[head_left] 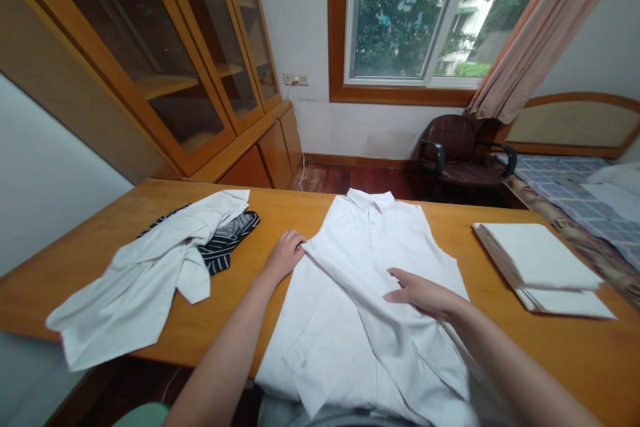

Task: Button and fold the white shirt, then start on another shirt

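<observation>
A white collared shirt (373, 253) lies on the wooden table, its collar at the far side and its lower part hanging toward me over the near edge. At the shirt's left side, my left hand (286, 255) is closed on a folded edge of the cloth. My right hand (420, 292) rests on the front of the shirt, thumb and forefinger apart; its other fingers are partly hidden. A sleeve with its cuff (313, 360) lies folded down across the lower front, and loose creases run diagonally through the fabric.
Crumpled white clothing (145, 280) lies at the left over a black striped garment (225, 243). Folded white cloths (543, 263) are stacked at the right of the table (255, 260). Beyond stand a glass-door cabinet (240, 127), an office chair (453, 147) and a bed (580, 177).
</observation>
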`<state>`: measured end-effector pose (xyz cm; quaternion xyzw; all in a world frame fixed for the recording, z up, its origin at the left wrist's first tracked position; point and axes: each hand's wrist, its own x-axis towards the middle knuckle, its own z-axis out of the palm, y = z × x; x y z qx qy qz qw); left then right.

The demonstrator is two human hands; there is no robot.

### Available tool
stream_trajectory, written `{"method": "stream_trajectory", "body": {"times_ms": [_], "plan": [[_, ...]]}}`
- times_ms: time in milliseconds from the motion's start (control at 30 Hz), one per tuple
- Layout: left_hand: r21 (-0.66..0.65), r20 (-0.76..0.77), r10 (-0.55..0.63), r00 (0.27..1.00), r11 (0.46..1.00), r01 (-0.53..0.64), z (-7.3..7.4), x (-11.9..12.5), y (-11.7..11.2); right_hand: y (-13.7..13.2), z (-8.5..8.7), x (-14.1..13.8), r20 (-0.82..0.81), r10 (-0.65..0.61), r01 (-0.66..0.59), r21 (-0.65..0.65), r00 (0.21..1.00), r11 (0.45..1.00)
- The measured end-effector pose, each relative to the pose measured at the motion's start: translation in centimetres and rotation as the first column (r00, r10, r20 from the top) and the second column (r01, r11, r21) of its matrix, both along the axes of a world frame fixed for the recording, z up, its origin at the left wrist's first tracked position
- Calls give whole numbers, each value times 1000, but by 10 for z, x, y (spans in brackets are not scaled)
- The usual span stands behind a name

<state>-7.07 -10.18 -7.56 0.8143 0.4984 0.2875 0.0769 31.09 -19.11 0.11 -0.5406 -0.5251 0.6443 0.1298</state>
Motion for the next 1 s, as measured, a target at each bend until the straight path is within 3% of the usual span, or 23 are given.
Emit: {"method": "stream_trajectory", "body": {"times_ms": [167,333,433,767,1000], "plan": [[-6,-11,23,1000,1000,-23,2,2,-2,-16,11,0,-130,-39,16,-173,991,985],[-15,-22,43,999,999,-43,4,2,-3,-21,7,14,34,138,-136,-66,990,989],[-17,-27,46,999,999,-47,4,2,-3,-22,0,24,109,218,-212,-65,970,975],[44,-60,221,973,975,-219,2,-5,-1,-29,-25,23,-94,57,-60,-37,994,997],[-34,-7,200,980,979,-200,15,-10,12,-28,-24,17,-117,68,-67,6,991,998]]}}
